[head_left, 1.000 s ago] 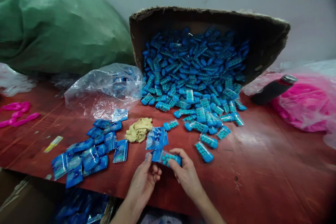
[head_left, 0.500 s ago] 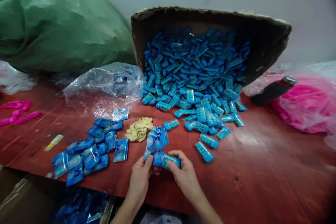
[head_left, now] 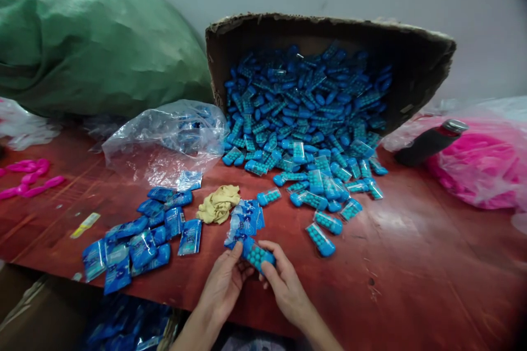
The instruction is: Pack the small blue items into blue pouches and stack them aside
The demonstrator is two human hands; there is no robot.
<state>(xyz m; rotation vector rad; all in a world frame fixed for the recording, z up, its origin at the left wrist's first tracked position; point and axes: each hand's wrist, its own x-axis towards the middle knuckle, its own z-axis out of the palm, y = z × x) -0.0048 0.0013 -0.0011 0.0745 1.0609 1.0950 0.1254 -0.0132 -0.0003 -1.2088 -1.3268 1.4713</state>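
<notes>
My left hand (head_left: 224,279) pinches a blue printed plastic sleeve (head_left: 246,245) between thumb and fingers. Its open end meets a clear blue-capped container of turquoise balls (head_left: 258,256), which my right hand (head_left: 286,285) grips at the right. How far the container sits inside the sleeve I cannot make out. Just beyond my hands lie flat blue sleeves (head_left: 247,216), overlapping one another. A crumpled yellow cloth-like piece (head_left: 219,204) is beside them. Filled blue packets (head_left: 142,247) form a loose pile to the left.
A tipped cardboard box (head_left: 428,66) spills many containers (head_left: 304,115) onto the red table (head_left: 411,263). Behind stand a green sack (head_left: 99,49) and a clear plastic bag (head_left: 160,142). A dark bottle (head_left: 430,143) leans by a pink-filled bag (head_left: 481,170). Below the front edge are more blue packets (head_left: 127,323).
Both hands have come closer together. The container has tilted, its right end now lower, and my left hand has shifted slightly right along with the sleeve.
</notes>
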